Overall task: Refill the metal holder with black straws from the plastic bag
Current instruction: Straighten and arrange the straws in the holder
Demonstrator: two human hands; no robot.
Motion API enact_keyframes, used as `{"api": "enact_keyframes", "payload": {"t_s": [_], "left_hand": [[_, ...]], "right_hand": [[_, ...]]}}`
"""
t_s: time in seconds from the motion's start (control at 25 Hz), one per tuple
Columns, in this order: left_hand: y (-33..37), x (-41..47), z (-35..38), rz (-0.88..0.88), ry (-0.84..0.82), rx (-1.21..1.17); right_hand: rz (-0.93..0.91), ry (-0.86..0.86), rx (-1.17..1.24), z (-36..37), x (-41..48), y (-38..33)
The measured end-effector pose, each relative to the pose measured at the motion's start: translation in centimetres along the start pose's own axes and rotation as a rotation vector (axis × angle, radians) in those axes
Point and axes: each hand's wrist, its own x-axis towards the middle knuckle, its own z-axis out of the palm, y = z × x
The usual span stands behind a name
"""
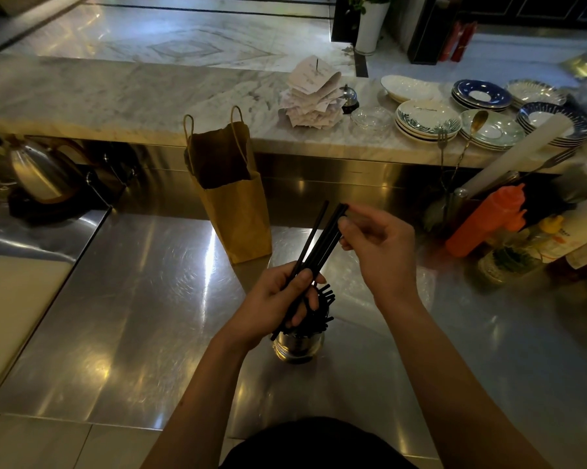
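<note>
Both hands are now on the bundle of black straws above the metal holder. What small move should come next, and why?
Probably lower the bundle into the metal holder. The left hand grips its lower part right over the holder's mouth, already partly filled with straws, while the right hand touches the upper ends, so the bundle seems ready to drop in.

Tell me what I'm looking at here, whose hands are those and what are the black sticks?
No machine here: a person wears a camera on their head, so you look down at their own two hands over a shiny steel counter. The black sticks are drinking straws. The left hand has a grip on a small bunch of them, and the right hand pinches their top ends. Just below stands a metal holder with more straws inside. Behind it stands a brown paper bag. Further back, a marble shelf carries plates and a stack of paper slips.
</note>
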Motion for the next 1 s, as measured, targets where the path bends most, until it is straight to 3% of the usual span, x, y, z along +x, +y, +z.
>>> {"api": "enact_keyframes", "payload": {"t_s": [0.16,0.52,1.0], "left_hand": [[0.0,-0.1,0.1,-0.004,-0.009,-0.003],[0.0,-0.2,0.3,-0.026,-0.054,-0.006],[0.4,-0.2,0.6,-0.02,-0.005,-0.005]], "right_hand": [[-0.056,0.092,-0.056,0.3,-0.5,0.6],[-0.204,0.087,-0.177,-0.6,0.4,0.6],[-0.075,0.017,0.045,-0.7,-0.3,1.4]]}}
